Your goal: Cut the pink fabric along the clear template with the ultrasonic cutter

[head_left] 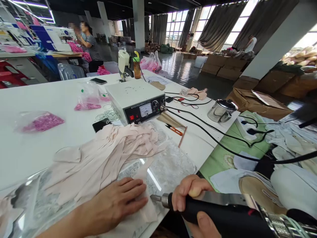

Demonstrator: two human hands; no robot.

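My left hand [121, 200] lies flat with its fingers stretched out, pressing a strip of pale pink fabric [149, 211] onto a clear, glossy sheet [170, 165]. In my right hand [192, 195] is a black and silver ultrasonic cutter [218, 208], fingers wrapped around its body. Its pointed metal tip [155, 197] is at the right edge of the strip, close to my left fingertips; whether it touches the fabric I cannot tell. Beyond my left hand spreads a loose pile of pale pink fabric strips [119, 142].
Behind the pile stands a white control box [145, 110] with a dial. Black cables [198, 124] run right past orange thread snips [174, 129] and a steel mug [221, 110]. Bags of pink pieces [42, 122] lie left. Cloth and cardboard boxes [260, 102] flank the table; people are farther back.
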